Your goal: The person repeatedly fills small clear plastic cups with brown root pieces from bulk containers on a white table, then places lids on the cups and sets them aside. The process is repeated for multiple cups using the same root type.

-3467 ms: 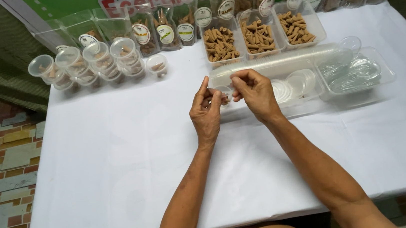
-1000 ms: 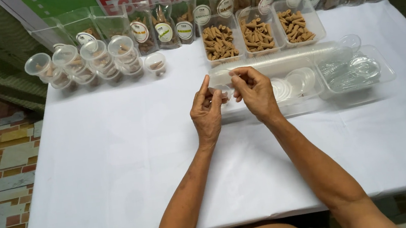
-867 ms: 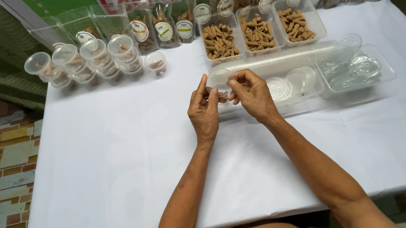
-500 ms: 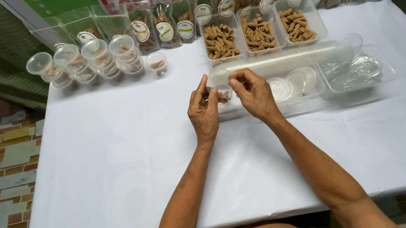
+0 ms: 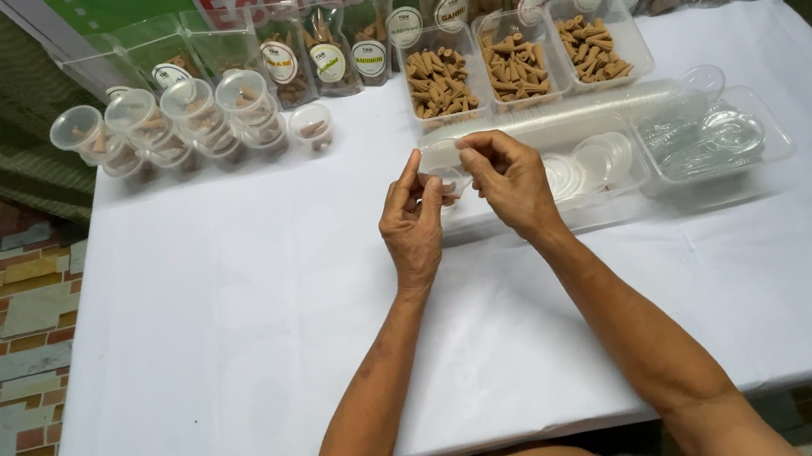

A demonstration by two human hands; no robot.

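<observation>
While both hands meet above the table's middle, a small clear plastic cup (image 5: 445, 176) sits pinched between them; the left hand (image 5: 412, 222) grips it with curled fingers, the right hand (image 5: 510, 182) nips its rim; just beyond lies a sleeve of stacked cups (image 5: 566, 123); squeezed unevenly, the thin cup could buckle or slip onto the white tablecloth (image 5: 235, 326).

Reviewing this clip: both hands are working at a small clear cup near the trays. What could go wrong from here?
1. The small clear cup is pinched only by fingertips between the left hand and right hand; it could slip onto the white table.
2. The long stack of clear cups lies on its side just behind the hands; a knock might roll it.
3. The open trays of brown cones sit close behind; a reach could spill them.
</observation>
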